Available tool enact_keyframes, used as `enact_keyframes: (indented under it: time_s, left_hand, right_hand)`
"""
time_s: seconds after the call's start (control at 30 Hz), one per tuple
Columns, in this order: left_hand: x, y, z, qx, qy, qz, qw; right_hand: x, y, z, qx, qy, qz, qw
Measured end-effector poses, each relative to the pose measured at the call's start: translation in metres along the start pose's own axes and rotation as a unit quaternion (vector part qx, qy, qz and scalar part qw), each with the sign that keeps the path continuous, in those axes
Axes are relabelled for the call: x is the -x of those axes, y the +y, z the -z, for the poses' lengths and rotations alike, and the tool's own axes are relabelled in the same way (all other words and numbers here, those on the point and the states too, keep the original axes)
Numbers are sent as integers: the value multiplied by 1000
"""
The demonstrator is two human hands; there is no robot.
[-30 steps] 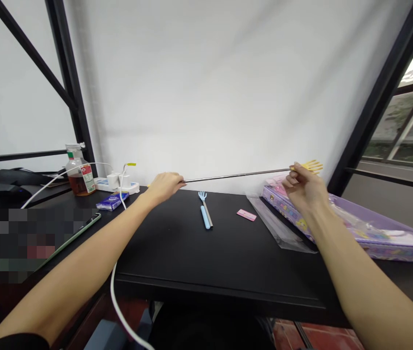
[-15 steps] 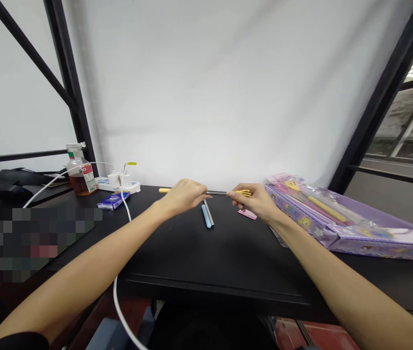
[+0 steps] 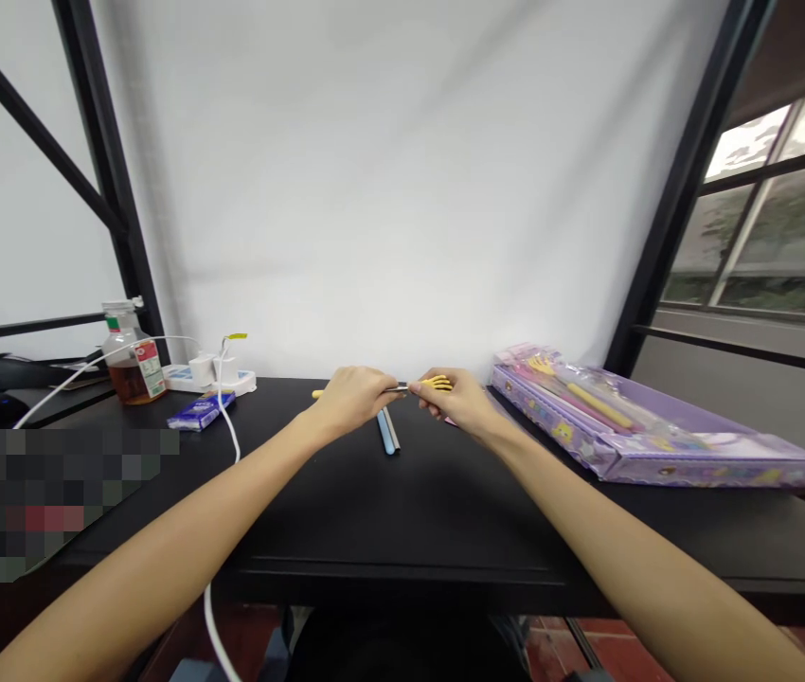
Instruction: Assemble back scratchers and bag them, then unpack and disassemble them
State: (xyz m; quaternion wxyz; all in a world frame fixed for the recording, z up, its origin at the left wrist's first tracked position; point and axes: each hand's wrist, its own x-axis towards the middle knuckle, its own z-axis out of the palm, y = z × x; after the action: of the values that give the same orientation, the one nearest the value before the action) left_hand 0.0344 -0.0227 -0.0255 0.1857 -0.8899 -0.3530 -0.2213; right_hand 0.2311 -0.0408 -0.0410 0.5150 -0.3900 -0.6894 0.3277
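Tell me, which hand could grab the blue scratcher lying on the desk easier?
Probably the left hand: it sits almost right over the blue scratcher. The right hand is farther to the side, pinching the yellow scratcher.

The yellow scratcher (image 3: pixel 425 385) is a telescopic rod with a small yellow claw head at one end and a yellow grip at the other, its metal shaft pushed in so only a short silver stretch shows. It lies level, crosswise, just above the tabletop (image 3: pixel 402 511), held at both ends: the left hand (image 3: pixel 352 398) covers the grip, the right hand (image 3: pixel 460 402) pinches just behind the claw.
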Motion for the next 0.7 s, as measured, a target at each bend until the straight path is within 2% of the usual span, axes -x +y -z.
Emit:
enact_keyframes:
  time_s: [0.1,0.2,0.3,0.4,0.5,0.6,0.7]
  left_hand:
    - [-2,-2,2,-2,-27,21,999]
    - [-3,-22,3,-20,-51,52,997]
    - [4,-62,6,-55,-107,156,980]
    - [15,-103,12,-91,-128,247,956]
    - [22,-122,14,-104,-127,280,946]
    - [21,-123,11,-119,-121,292,941]
    - [22,-119,8,-132,-119,282,943]
  right_hand:
    - [-3,5,-7,-63,5,-31,998]
    - [-13,12,1,-142,75,-54,986]
    - [-26,11,40,-189,217,-56,956]
    - [-30,5,97,-226,382,-32,896]
    - [-26,2,139,-248,493,-11,834]
    - [-24,8,150,-265,532,-1,804]
    - [-27,14,141,-276,512,-10,813]
